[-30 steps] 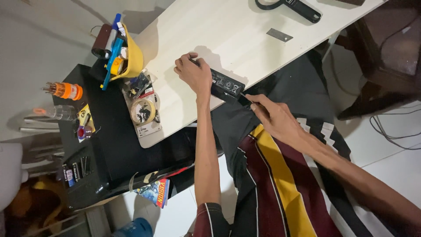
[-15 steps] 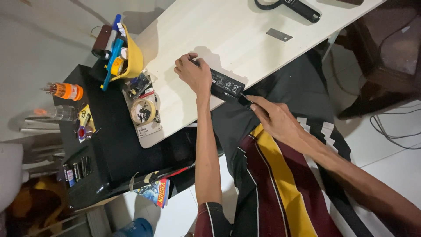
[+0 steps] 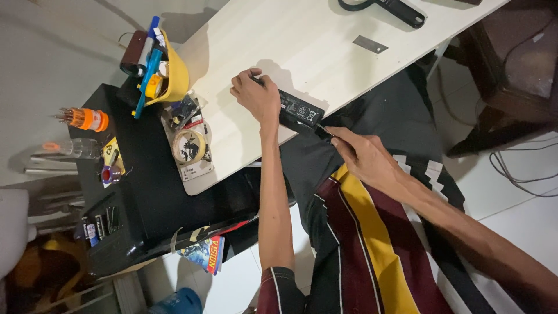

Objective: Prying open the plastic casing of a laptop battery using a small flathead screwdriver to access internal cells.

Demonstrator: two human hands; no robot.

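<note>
A black rectangular power adapter (image 3: 301,111) lies at the near edge of the pale wooden table (image 3: 302,46). My left hand (image 3: 254,96) presses down on its far end and grips it. My right hand (image 3: 367,157) pinches a thin dark tool (image 3: 323,131) whose tip meets the adapter's near corner. Both forearms reach in from the bottom of the view, over my dark striped clothing.
A yellow bowl (image 3: 174,72) of pens and tools, a tape roll (image 3: 189,145) and a small card pack sit at the table's left end. A black side stand (image 3: 145,197) holds an orange bit holder (image 3: 87,119). A black handled tool (image 3: 401,9) and a metal plate (image 3: 370,44) lie farther up.
</note>
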